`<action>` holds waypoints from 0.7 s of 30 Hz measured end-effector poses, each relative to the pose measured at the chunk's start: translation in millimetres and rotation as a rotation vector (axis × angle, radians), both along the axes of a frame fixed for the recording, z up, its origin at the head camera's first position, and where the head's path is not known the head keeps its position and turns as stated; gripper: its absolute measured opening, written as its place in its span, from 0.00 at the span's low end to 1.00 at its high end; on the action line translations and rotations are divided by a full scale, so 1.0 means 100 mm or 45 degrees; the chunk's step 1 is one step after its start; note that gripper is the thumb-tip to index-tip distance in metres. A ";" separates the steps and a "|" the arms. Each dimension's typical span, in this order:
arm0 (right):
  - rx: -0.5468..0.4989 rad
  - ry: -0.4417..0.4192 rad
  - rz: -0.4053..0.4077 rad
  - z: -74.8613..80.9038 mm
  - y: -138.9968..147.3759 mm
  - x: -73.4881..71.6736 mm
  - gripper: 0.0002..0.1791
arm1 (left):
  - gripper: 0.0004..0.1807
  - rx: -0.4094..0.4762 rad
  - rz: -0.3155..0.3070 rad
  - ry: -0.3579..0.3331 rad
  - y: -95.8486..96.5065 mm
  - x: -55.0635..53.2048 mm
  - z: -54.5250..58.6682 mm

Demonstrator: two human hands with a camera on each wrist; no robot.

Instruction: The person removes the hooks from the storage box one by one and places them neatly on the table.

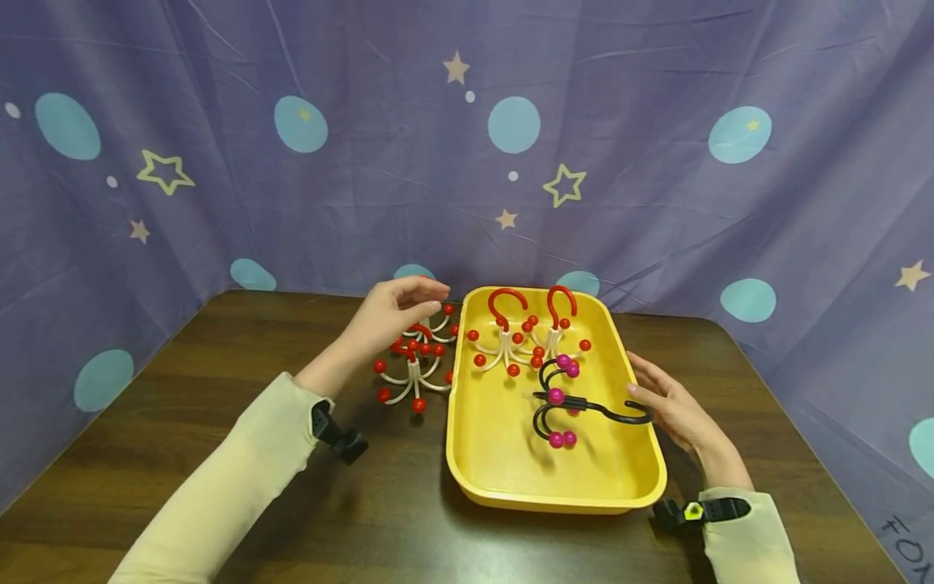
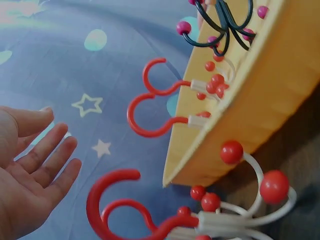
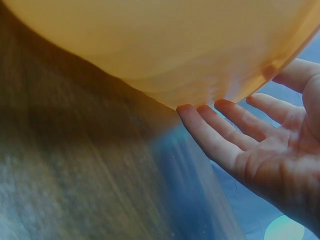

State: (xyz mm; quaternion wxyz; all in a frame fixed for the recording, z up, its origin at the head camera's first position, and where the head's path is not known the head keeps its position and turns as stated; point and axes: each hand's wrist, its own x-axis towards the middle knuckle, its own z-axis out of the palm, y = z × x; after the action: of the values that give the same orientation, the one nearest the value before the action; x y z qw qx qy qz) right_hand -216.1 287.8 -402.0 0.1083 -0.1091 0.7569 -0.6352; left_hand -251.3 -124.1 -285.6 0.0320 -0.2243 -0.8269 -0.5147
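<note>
I see a yellow plastic tray (image 1: 496, 442); in it, white racks (image 1: 505, 345) with red hooks (image 1: 561, 289) and red balls (image 1: 514, 370); toward its right, a black rack (image 1: 572, 402) with magenta balls (image 1: 556, 440); behind it, purple cloth (image 1: 409, 195), starred and blue-spotted.

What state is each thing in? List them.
Yellow tray: upright, loaded.
Black hanger with pink balls: tipped sideways.
Red-and-white hangers in tray: upright.
Red-and-white hangers beside tray: upright, partly hidden.
Left hand: raised, empty, fingers extended.
Right hand: fingers extended, at tray's side.
</note>
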 end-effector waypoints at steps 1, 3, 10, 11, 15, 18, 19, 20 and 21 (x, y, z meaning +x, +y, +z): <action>0.002 -0.001 0.000 0.00 0.00 0.00 0.36 | 0.15 -0.010 0.001 -0.004 0.02 0.00 0.01; 0.007 -0.001 -0.002 0.00 0.00 0.01 0.36 | 0.14 -0.024 -0.005 -0.008 0.08 0.01 0.03; 0.020 0.006 -0.011 0.00 0.00 0.01 0.36 | 0.13 -0.028 -0.108 0.015 0.36 0.03 0.08; 0.022 0.006 -0.011 0.00 0.00 0.01 0.36 | 0.13 -0.034 -0.121 0.015 0.40 0.04 0.08; 0.025 0.001 -0.011 -0.01 0.00 0.01 0.36 | 0.13 -0.052 -0.165 0.004 0.55 0.06 0.05; 0.025 0.004 -0.009 -0.01 0.00 0.01 0.36 | 0.13 -0.063 -0.186 0.009 0.65 0.07 0.02; 0.025 0.007 -0.007 -0.01 0.00 0.01 0.36 | 0.13 -0.067 -0.196 0.011 0.68 0.08 0.02; 0.025 0.009 -0.007 -0.01 0.00 0.01 0.36 | 0.13 -0.077 -0.205 0.010 0.72 0.09 0.01; 0.023 0.011 -0.005 -0.01 0.00 0.01 0.36 | 0.14 -0.082 -0.216 0.005 0.75 0.09 0.01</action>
State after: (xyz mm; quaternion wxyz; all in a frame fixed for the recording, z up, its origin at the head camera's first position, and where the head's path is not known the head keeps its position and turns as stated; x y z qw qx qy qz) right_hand -215.2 288.2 -403.0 0.1047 -0.1093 0.7633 -0.6281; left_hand -242.0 -49.0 -284.7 -0.0174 -0.2953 -0.8210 -0.4882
